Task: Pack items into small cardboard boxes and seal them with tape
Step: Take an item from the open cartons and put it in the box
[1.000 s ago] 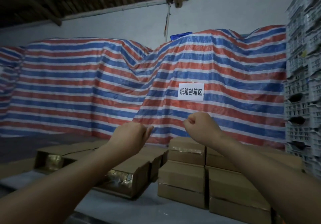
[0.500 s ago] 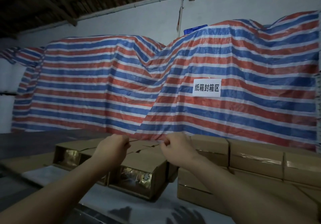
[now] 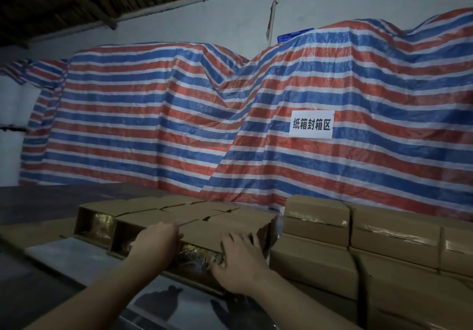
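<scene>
Both hands have dropped from mid-air fists onto the nearest open box since a moment ago.

The left hand (image 3: 153,245) is now curled over the top front edge of the open brown cardboard box (image 3: 220,229), fingers hooked on the rim, and the right hand (image 3: 239,258) lies on its right part with fingers spread, thumb at the open front, so it's more pressing than gripping. That box sits on the grey surface (image 3: 64,260), front of a row of similar open boxes (image 3: 102,217), its long axis running left to right and its open side facing the camera, with something shiny and gold-ish (image 3: 197,253) showing inside. Just to its right is a stack of taped-shut brown boxes (image 3: 317,217), and behind everything a red, white and blue striped tarp (image 3: 153,124) with a white paper sign (image 3: 311,124).
</scene>
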